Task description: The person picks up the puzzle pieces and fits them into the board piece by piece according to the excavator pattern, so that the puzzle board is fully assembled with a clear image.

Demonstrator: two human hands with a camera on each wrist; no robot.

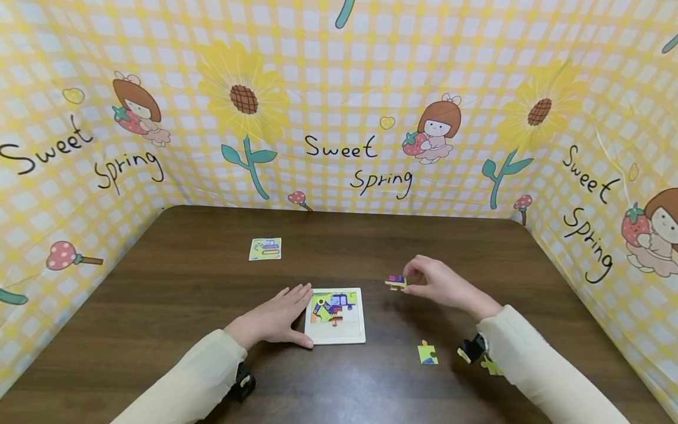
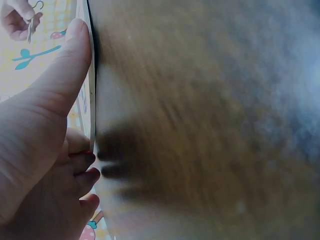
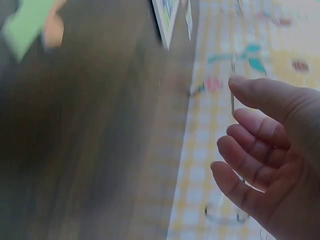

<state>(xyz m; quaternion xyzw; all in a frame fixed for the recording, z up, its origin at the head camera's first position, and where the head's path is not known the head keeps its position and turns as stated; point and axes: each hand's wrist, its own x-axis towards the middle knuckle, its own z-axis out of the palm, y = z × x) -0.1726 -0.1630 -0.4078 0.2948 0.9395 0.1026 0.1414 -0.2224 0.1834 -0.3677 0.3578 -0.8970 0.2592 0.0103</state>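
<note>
Pinching a seemingly light, stiff puzzle piece [image 1: 394, 282] by its edge, the best hold, the right hand [image 1: 434, 282] hovers; the left hand [image 1: 276, 318], fingers extended, touches the left edge of the tray [image 1: 339, 340].

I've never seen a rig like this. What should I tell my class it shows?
No machine, just a person's bare left hand and right hand. The wide picture comes from a camera on the head; the two close ones come from wrist cameras. On the table lie a partly filled puzzle tray, a card beyond it, and, to its right, a loose piece and a second piece, partly hidden by the right sleeve. The left hand rests against the tray's left side. The right hand pinches a third piece above the table.
</note>
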